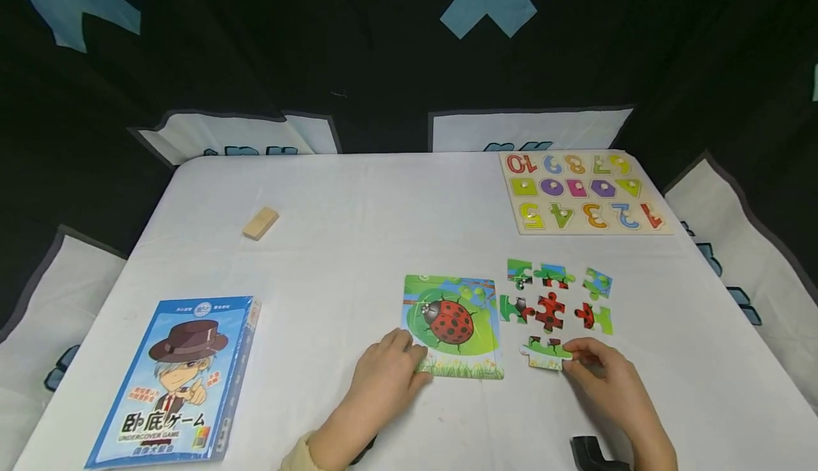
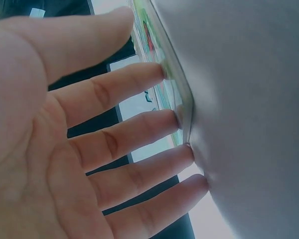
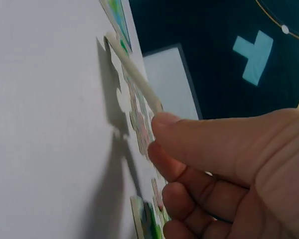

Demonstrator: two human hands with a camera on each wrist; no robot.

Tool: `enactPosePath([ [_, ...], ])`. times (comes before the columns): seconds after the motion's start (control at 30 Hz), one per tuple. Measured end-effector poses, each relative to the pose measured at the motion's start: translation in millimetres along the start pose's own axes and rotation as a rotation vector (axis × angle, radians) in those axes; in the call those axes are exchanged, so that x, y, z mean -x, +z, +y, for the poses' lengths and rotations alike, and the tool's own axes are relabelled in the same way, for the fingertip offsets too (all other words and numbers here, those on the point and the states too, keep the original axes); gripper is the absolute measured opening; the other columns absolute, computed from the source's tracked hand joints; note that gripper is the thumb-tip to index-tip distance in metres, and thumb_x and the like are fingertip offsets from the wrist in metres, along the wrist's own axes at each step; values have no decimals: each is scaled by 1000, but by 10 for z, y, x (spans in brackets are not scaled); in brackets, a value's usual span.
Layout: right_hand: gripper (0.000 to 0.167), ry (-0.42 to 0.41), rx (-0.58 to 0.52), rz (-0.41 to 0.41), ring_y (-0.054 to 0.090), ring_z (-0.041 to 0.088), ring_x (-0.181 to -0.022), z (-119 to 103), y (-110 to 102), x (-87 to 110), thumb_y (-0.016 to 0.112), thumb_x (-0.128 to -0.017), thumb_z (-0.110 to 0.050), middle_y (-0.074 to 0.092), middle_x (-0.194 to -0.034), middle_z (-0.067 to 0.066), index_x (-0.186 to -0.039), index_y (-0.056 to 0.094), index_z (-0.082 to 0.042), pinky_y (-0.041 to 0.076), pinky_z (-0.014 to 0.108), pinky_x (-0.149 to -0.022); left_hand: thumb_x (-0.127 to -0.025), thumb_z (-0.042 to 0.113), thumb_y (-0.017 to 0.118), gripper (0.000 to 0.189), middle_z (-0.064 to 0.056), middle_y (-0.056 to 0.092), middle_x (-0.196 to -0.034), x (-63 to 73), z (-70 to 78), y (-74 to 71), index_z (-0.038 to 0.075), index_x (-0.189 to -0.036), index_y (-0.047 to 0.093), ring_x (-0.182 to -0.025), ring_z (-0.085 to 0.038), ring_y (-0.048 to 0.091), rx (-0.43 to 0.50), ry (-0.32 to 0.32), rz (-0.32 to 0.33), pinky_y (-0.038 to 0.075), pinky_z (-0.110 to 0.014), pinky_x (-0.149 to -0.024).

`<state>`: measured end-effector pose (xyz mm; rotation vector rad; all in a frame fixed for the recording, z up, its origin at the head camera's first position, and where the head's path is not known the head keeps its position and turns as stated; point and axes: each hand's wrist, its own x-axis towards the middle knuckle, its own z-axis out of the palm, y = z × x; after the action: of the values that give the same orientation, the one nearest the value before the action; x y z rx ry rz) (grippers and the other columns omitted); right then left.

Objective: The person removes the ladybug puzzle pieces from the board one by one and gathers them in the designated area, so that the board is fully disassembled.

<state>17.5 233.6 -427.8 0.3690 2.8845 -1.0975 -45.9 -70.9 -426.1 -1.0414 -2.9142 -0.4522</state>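
Observation:
The ladybug puzzle board lies flat on the white table. My left hand rests at its near left corner, and the left wrist view shows its fingers fairly straight, touching the board's edge. Between thumb and fingertips my right hand pinches a puzzle piece with a pale lower edge. In the right wrist view this piece is tilted off the table and throws a shadow. Beyond it lie several loose pieces, among them a red one and a blue-green corner piece.
At the far right lies a wooden number-and-shape board. A blue game box stands at the near left. One small wooden block lies on the far left. Part of a black object shows beside my right wrist.

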Motion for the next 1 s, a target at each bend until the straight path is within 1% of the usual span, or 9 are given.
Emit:
enactPosePath([
  [0.07, 24, -11, 10, 14, 55, 27, -96, 23, -9, 2, 67, -82, -15, 60, -101, 11, -103, 62, -5, 42, 46, -83, -76, 34, 70, 30, -1, 49, -82, 8, -7, -6, 9, -94, 68, -83, -18, 51, 0, -4, 2, 43, -30, -61],
  [0.2, 28, -131, 8, 95, 50, 32, -97, -28, 15, -20, 70, -79, -11, 53, -109, 16, -104, 60, -2, 40, 47, -79, -76, 33, 70, 29, -1, 52, -82, 14, -16, -6, 10, -92, 68, -81, -17, 51, 1, -5, 18, 43, -30, -60],
  [0.3, 29, -230, -21, 103, 48, 28, -95, -183, 60, -78, 68, -80, -9, 51, -109, 13, -107, 59, -3, 41, 46, -75, -76, 34, 70, 28, -1, 56, -84, 8, -20, 4, 9, -88, 68, -84, -18, 55, -11, -8, 36, 45, -31, -62],
  [0.43, 37, -372, -36, -20, 50, 23, -93, -478, 208, -200, 67, -82, -11, 52, -112, 7, -116, 56, -5, 45, 43, -76, -76, 35, 70, 27, -4, 62, -90, -4, -19, 5, 9, -83, 67, -91, -22, 58, -28, -13, 49, 47, -35, -66],
  [0.57, 48, -555, 41, -177, 50, 21, -99, -752, 454, -324, 68, -82, -17, 50, -116, 7, -124, 51, -3, 45, 41, -80, -75, 35, 70, 27, -4, 63, -91, -17, -18, 9, 9, -81, 67, -91, -22, 59, -38, -6, 51, 48, -35, -67],
  [0.63, 48, -607, 94, -252, 48, 21, -102, -849, 571, -367, 67, -83, -21, 49, -116, 6, -124, 52, -2, 44, 40, -82, -75, 35, 71, 27, -3, 62, -89, -25, -18, 20, 10, -82, 67, -90, -21, 59, -49, -5, 34, 48, -33, -66],
  [0.77, 45, -628, 162, -320, 44, 20, -101, -905, 741, -396, 68, -82, -24, 49, -112, 4, -120, 55, -2, 41, 39, -82, -73, 33, 72, 28, 0, 59, -88, -36, -5, 27, 10, -87, 67, -89, -19, 57, -79, 6, -27, 47, -29, -64],
  [0.87, 39, -621, 141, -301, 44, 20, -101, -887, 812, -391, 69, -81, -22, 50, -110, 2, -114, 59, -5, 41, 39, -82, -71, 31, 74, 27, 0, 56, -85, -35, 2, 21, 11, -87, 67, -86, -18, 56, -94, 10, -49, 46, -27, -62],
  [1.0, 31, -625, 72, -275, 44, 19, -101, -870, 860, -399, 70, -80, -19, 51, -110, -1, -108, 62, -9, 40, 40, -81, -68, 29, 76, 25, 1, 51, -79, -22, -2, -8, 12, -86, 70, -74, -15, 54, -100, -10, -33, 43, -24, -56],
])
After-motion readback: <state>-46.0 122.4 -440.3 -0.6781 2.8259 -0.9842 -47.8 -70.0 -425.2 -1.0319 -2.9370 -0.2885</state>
